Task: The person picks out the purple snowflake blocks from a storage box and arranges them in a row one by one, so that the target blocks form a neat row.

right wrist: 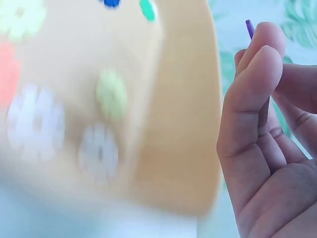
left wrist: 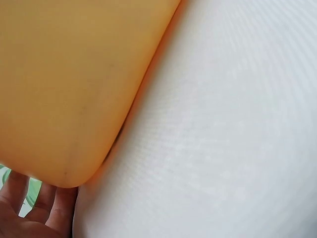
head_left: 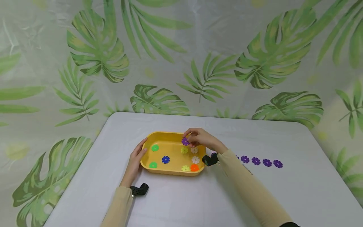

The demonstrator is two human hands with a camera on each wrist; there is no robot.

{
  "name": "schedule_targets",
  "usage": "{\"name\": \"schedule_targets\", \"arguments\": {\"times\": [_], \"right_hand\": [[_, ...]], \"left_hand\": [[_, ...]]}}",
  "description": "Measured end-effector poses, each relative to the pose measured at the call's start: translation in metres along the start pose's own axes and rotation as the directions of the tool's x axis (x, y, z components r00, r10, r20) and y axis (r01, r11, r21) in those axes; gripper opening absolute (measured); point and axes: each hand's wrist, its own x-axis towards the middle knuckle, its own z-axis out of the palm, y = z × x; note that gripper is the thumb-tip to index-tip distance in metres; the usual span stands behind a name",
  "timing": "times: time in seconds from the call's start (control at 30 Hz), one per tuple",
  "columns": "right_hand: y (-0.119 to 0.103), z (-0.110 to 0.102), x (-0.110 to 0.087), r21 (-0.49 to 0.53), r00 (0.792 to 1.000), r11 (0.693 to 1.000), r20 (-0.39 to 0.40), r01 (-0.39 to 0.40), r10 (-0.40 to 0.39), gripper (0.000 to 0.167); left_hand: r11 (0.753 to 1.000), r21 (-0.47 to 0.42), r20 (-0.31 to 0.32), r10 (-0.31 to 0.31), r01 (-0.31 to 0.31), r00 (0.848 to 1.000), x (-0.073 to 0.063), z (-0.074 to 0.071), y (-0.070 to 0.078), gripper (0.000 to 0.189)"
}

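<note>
A yellow plastic tray (head_left: 170, 172) stands on the table, and my left hand (head_left: 135, 160) grips its left end, thumb at the rim. In the left wrist view, fingers (left wrist: 62, 210) lie against the tray's outer wall (left wrist: 64, 89). My right hand (head_left: 200, 138) pinches a purple snowflake disc (head_left: 185, 141) above the tray's far right part; in the right wrist view only a sliver of the disc (right wrist: 249, 29) shows past the fingertips. Inside the tray lie green discs (head_left: 155, 148), a blue disc (head_left: 165, 160), yellow discs (head_left: 184, 150), pale discs (head_left: 195, 160) and an orange disc (head_left: 194, 167).
Right of the tray, a row of several purple discs (head_left: 256, 161) lies on the white table (head_left: 175, 201), partly hidden behind my right wrist and sleeve. A leaf-patterned curtain (head_left: 215, 37) hangs behind the table.
</note>
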Motion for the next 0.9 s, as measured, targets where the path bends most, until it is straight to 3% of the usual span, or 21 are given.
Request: {"name": "schedule_targets", "arguments": {"times": [0.17,0.47,0.73,0.9], "right_hand": [[0.012,-0.039,-0.037,-0.017,0.996,1.0,-0.085,-0.022,0.021,0.025],[0.062,-0.108,-0.122,-0.025,0.965,0.998,-0.256,-0.061,0.053,0.034],[0.11,-0.152,-0.201,-0.008,0.906,0.991,-0.408,-0.13,0.116,0.039],[0.137,-0.17,-0.244,0.067,0.853,0.986,-0.496,-0.151,0.164,0.025]], "left_hand": [[0.999,0.032,-0.017,0.006,-0.006,1.0,0.004,-0.002,-0.012,0.045],[0.999,0.051,-0.011,0.007,-0.006,1.0,0.002,-0.002,-0.013,0.045],[0.999,0.04,-0.016,0.0,0.001,1.0,0.003,-0.002,-0.013,0.046],[1.0,0.026,-0.012,0.008,-0.008,1.0,0.004,-0.001,-0.014,0.045]]}}
